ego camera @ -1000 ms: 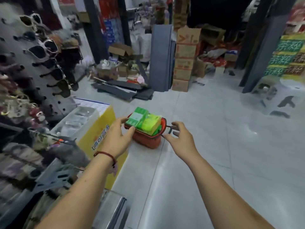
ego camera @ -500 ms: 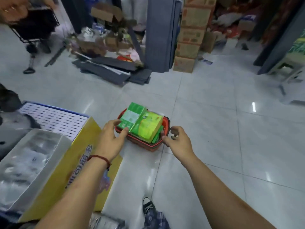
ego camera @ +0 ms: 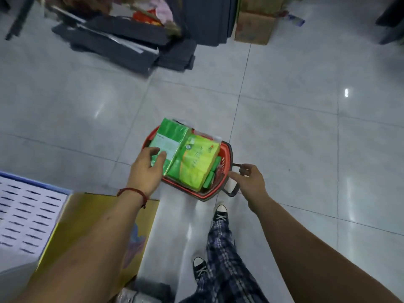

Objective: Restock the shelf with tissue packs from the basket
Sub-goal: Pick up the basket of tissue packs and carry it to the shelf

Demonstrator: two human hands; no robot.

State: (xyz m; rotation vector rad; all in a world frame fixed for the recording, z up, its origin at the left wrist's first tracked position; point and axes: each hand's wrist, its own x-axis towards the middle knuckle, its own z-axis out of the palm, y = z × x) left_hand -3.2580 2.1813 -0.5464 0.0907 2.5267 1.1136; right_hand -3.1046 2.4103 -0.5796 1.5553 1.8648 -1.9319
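Observation:
A red plastic basket (ego camera: 225, 154) sits on the tiled floor just ahead of my feet. It is heaped with tissue packs: a green pack (ego camera: 172, 138) on top at the left, a yellow-green pack (ego camera: 200, 161) beside it, and darker green packs underneath. My left hand (ego camera: 148, 169) lies on the near end of the green pack, fingers over its top. My right hand (ego camera: 251, 182) is at the basket's dark handle (ego camera: 232, 193) on the right side, fingers loosely curled next to it. No shelf is in view.
A yellow display box (ego camera: 87, 221) with a white perforated panel (ego camera: 26, 217) stands at the lower left. Dark flat boards (ego camera: 122, 38) and a cardboard carton (ego camera: 253, 27) lie at the far side of the floor. My shoes and checked trousers (ego camera: 223, 259) are below the basket.
The view has tilted further down toward the floor. My left hand slid from the basket's rim onto the green pack. My right hand stays by the handle.

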